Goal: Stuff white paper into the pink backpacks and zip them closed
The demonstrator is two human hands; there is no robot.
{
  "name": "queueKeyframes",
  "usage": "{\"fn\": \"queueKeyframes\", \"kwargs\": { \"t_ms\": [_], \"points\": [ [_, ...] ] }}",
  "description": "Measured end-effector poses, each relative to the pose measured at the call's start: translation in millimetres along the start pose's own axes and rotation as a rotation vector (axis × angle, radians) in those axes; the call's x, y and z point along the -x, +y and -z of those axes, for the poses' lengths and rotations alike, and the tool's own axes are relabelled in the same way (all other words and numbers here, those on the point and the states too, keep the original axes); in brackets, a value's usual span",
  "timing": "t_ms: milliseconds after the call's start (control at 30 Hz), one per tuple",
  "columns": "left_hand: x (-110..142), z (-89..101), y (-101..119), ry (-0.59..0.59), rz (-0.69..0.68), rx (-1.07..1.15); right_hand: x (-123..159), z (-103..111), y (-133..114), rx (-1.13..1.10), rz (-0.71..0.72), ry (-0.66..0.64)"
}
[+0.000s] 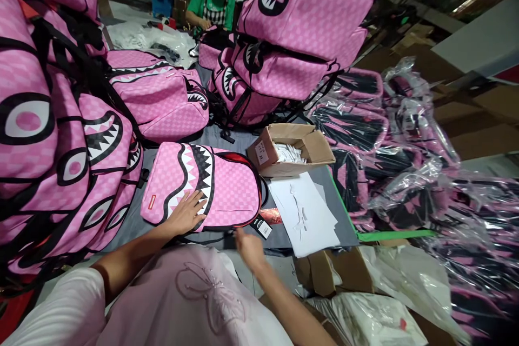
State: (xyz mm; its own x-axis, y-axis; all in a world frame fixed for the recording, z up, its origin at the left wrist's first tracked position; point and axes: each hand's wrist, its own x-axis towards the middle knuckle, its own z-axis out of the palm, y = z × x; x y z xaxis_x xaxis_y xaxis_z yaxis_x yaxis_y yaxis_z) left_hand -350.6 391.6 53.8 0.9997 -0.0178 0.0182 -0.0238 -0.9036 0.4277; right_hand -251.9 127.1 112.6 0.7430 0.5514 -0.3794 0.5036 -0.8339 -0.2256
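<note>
The backpack (233, 186) lies lengthwise across mid-frame, left hand (187, 214) spread on it. Right hand (250, 250) sits curled just below, grip unclear.

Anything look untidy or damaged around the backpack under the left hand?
Slightly untidy: the white sheets are fanned unevenly, and small white pieces lie loose on top, outside the cardboard box. The backpack under the left hand shows no visible damage.

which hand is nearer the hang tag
Right. The right hand is just beside the hang tag, toward the wearer; the left hand is farther off, spread on the bag.
</note>
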Motion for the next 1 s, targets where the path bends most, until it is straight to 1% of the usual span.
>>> {"fn": "queueKeyframes", "kwargs": {
  "t_ms": [67, 133, 200, 267, 333, 367, 433, 467, 500, 533, 600, 633, 667, 733, 800, 867, 900, 967, 1000],
  "points": [
    [-1.3, -0.7, 2.0, -0.003, -0.025, 0.003, -13.4, 28.3, 29.0, 0.082, -0.100, 0.058],
    [-3.0, -0.9, 3.2, -0.016, -0.051, 0.005, -34.2, 55.3, 51.5, 0.136, -0.153, 0.130],
    [-3.4, 3.0, 1.3, -0.024, -0.058, -0.002, -55.2, 77.8, 62.4, 0.162, -0.163, 0.189],
    [-1.3, 15.3, -0.9, -0.030, -0.040, 0.009, -66.7, 97.7, 60.3, 0.170, -0.134, 0.241],
    [1.7, 38.8, 6.3, -0.006, 0.019, 0.063, -62.6, 119.8, 45.8, 0.154, -0.062, 0.332],
    [2.4, 54.5, 16.4, 0.025, 0.053, 0.108, -54.8, 132.8, 34.2, 0.128, 0.003, 0.407],
    [-0.2, 91.2, 50.9, 0.136, 0.101, 0.201, -31.0, 163.3, 3.8, 0.057, 0.200, 0.587],
    [-3.7, 110.3, 73.4, 0.184, 0.054, 0.243, -16.9, 179.9, -14.0, 0.031, 0.323, 0.662],
    [-8.1, 128.6, 97.0, 0.244, 0.012, 0.260, -2.8, 196.4, -32.3, 0.029, 0.447, 0.704],
    [-12.8, 145.1, 119.5, 0.317, -0.004, 0.256, 10.7, 212.2, -50.1, 0.049, 0.561, 0.715],
    [-19.7, 169.9, 154.6, 0.404, 0.024, 0.219, 32.2, 239.8, -79.4, 0.109, 0.715, 0.701],
    [-21.0, 177.9, 165.0, 0.430, 0.037, 0.197, 38.7, 251.5, -89.1, 0.136, 0.752, 0.673],
    [-20.9, 183.1, 170.5, 0.445, 0.040, 0.177, 41.3, 262.4, -95.1, 0.156, 0.766, 0.633],
    [-17.3, 187.5, 170.3, 0.475, 0.004, 0.149, 32.3, 282.6, -96.5, 0.191, 0.730, 0.520],
    [-11.7, 188.4, 162.4, 0.516, -0.073, 0.134, 4.4, 300.5, -87.2, 0.220, 0.610, 0.447],
    [-6.8, 190.5, 153.4, 0.562, -0.161, 0.151, -36.1, 313.7, -73.0, 0.195, 0.452, 0.382],
    [-5.0, 193.1, 149.1, 0.576, -0.210, 0.176, -57.0, 318.0, -66.0, 0.145, 0.387, 0.316],
    [-2.0, 202.4, 139.6, 0.580, -0.301, 0.255, -91.0, 323.4, -56.0, 0.023, 0.313, 0.172],
    [0.0, 209.3, 133.8, 0.574, -0.338, 0.311, -101.1, 325.8, -53.8, -0.037, 0.303, 0.127]
  ]
}}
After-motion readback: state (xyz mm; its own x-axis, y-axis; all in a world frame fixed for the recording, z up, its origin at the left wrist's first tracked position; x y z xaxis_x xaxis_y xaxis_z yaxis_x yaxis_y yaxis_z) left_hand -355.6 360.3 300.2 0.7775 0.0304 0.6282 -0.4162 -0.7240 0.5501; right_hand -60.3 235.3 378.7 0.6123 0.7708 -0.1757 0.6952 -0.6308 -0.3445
